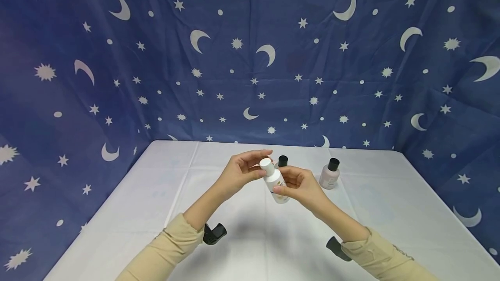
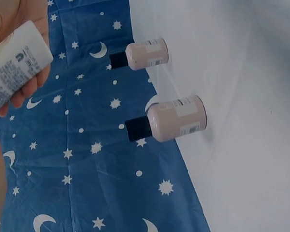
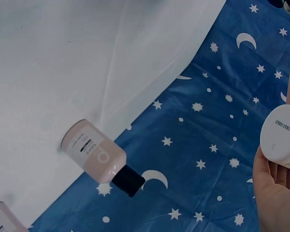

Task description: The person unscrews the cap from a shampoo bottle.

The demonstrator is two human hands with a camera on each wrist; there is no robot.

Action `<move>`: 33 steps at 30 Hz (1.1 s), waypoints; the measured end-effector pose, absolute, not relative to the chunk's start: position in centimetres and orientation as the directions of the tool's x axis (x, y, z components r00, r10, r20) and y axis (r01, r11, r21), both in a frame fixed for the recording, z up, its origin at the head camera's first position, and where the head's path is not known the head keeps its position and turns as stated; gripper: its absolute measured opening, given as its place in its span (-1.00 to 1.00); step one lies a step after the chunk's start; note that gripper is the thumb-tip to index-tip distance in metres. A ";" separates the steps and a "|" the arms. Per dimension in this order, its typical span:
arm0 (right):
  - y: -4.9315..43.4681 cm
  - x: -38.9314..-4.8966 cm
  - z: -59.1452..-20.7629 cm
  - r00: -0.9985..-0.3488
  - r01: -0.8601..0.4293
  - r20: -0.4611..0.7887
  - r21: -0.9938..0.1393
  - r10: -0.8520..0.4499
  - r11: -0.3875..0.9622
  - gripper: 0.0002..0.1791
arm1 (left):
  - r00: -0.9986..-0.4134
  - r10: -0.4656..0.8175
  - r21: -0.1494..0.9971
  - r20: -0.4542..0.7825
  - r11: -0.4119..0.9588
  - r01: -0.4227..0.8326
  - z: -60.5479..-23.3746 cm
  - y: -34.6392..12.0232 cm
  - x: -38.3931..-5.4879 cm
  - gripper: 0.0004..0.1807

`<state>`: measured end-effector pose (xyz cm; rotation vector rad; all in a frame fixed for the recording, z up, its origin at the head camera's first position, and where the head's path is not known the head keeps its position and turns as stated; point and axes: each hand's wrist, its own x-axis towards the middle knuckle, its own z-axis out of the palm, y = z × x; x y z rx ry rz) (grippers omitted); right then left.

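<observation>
A white bottle point(image 1: 279, 187) with a printed label is held tilted above the table in the head view. My right hand point(image 1: 304, 185) grips its body, thumb across the front. At the top, my left hand point(image 1: 240, 170) holds the white cap point(image 1: 267, 166) between thumb and fingers, the index finger reaching past it. The bottle's base point(image 3: 280, 135) shows in the right wrist view, with small dark print on it. Behind the hands stands a pale pink bottle point(image 2: 152, 54), its black cap point(image 1: 283, 159) showing and its body mostly hidden in the head view.
Another pale pink bottle point(image 1: 329, 178) with a black cap stands upright to the right. A white cloth point(image 1: 156, 194) covers the table. Blue fabric point(image 1: 250, 64) with moons and stars hangs behind and at both sides. Black wrist mounts point(image 1: 215, 234) sit at the sleeves.
</observation>
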<state>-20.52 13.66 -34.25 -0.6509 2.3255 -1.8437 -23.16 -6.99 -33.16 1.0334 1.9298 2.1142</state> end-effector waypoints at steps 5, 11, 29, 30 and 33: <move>13.6 -20.5 -34.2 -0.903 -0.257 0.174 -0.951 -0.393 0.170 -0.46 | -0.802 0.431 0.909 0.415 -0.167 0.381 -33.2 -6.5 -23.2 -0.34; 13.6 -20.6 -34.0 -0.903 -0.265 0.185 -0.950 -0.387 0.165 -0.46 | -0.788 0.454 0.909 0.415 -0.174 0.378 -33.3 -6.2 -23.4 -0.12; 14.0 -20.3 -34.1 -0.917 -0.233 0.157 -0.957 -0.366 0.173 -0.46 | -0.795 0.451 0.911 0.407 -0.263 0.317 -34.0 -6.1 -23.3 -0.66; 14.0 -20.3 -34.1 -0.918 -0.230 0.154 -0.957 -0.366 0.175 -0.46 | -0.812 0.423 0.912 0.402 -0.263 0.315 -34.0 -6.0 -23.2 -0.68; 14.0 -20.2 -34.1 -0.920 -0.226 0.148 -0.957 -0.364 0.181 -0.45 | -0.844 0.364 0.912 0.394 -0.268 0.311 -34.0 -5.6 -22.8 -0.69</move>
